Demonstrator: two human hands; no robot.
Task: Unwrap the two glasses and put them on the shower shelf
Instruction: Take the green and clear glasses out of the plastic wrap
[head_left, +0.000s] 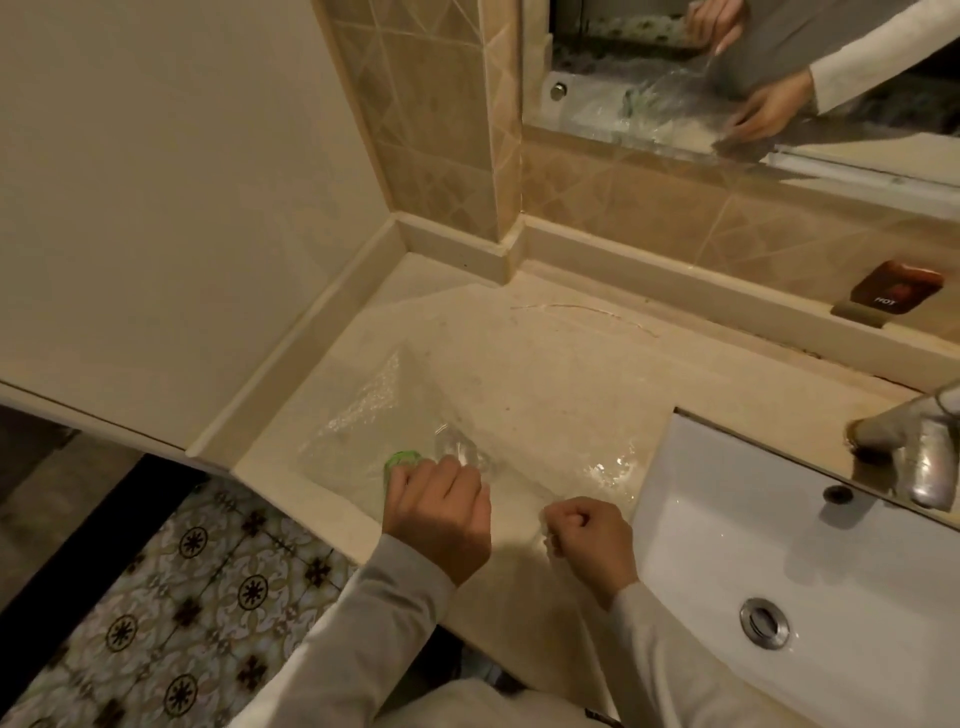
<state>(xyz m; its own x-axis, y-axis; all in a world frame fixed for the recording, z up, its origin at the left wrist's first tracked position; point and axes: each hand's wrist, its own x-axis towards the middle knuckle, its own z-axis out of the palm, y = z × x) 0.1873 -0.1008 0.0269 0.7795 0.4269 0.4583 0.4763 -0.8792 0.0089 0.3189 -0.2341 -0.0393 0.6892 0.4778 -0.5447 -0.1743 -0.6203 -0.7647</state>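
A sheet of clear bubble wrap (363, 415) lies spread on the beige counter (545, 374) left of the sink. On it lie a green glass (401, 460) and a clear glass (460, 451), side by side. My left hand (439, 514) rests over both glasses, fingers curled on them and hiding their near sides. My right hand (589, 540) is closed on the wrap's near right edge, close to the sink rim.
A white sink (779, 545) with a metal drain and a chrome tap (924, 462) lies to the right. A dark soap packet (896, 293) lies on the back ledge. A mirror (727, 78) above reflects my hands. Patterned floor tiles (182, 597) show below left.
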